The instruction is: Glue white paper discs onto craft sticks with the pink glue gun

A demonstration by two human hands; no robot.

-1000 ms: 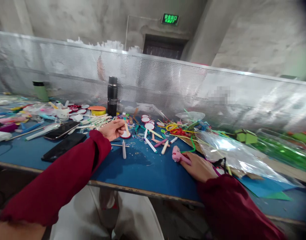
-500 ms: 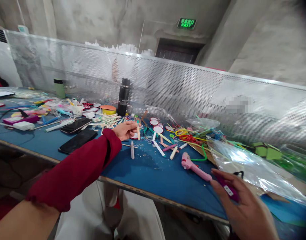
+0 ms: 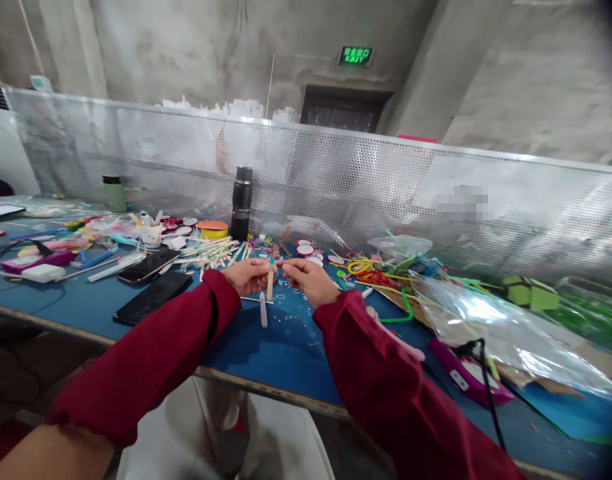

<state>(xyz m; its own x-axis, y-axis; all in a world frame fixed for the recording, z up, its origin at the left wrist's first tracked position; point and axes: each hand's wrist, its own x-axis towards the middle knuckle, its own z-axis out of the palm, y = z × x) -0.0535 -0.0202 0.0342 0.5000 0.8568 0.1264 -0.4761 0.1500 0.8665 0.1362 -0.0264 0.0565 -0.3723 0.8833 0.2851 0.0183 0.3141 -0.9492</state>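
Observation:
My left hand (image 3: 247, 275) is closed around a wooden craft stick (image 3: 271, 280) with a green tip, held upright over the blue table (image 3: 286, 347). My right hand (image 3: 306, 279) has come beside it, its fingers pinched at the stick's top. Both sleeves are dark red. A white marker-like tube (image 3: 263, 309) lies on the table just below my hands. Scattered sticks, round red-and-white discs (image 3: 305, 250) and small beads lie behind my fingers.
Two phones (image 3: 149, 297) lie left of my hands beside a pile of sticks. A black flask (image 3: 241, 203) stands at the perforated metal screen (image 3: 436, 200). A pink tool, a purple device with a cable (image 3: 469, 377) and a clear plastic bag (image 3: 491, 327) lie right.
My right hand left the purple device at the table's right and moved left to meet my left hand at the stick. The camera shifted slightly.

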